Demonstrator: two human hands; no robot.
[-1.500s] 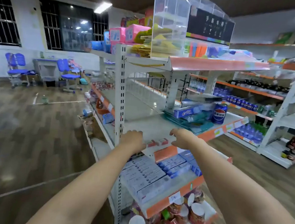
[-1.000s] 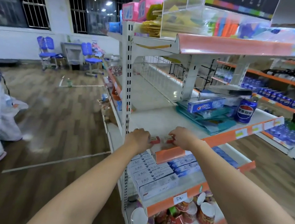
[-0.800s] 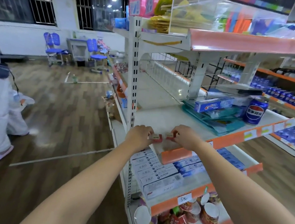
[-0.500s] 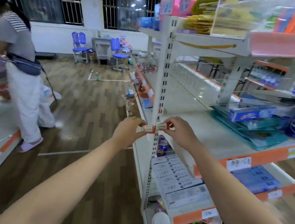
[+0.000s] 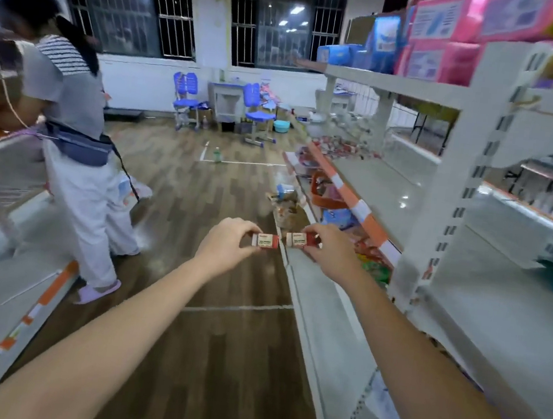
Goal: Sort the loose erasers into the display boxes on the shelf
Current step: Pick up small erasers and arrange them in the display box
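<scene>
Erasers in both hands, no display box in view

Erasers sit one in each of your hands, held out at arm's length over the aisle floor. Your left hand (image 5: 226, 243) pinches the left eraser (image 5: 265, 240) between thumb and curled fingers; your right hand (image 5: 329, 249) pinches the right eraser (image 5: 297, 239) the same way. The two sleeved blocks are just beside each other, not touching.

Both are held by their ends only, so a loosened pinch could drop one onto the wooden floor (image 5: 217, 357), where it may bounce under the shelf unit (image 5: 448, 201) on your right. No display boxes show from here, so you risk choosing a wrong compartment if you place in haste.

Farther off, another person (image 5: 81, 125) stands at the left of the aisle; a wide swing of your arms could bump them
</scene>
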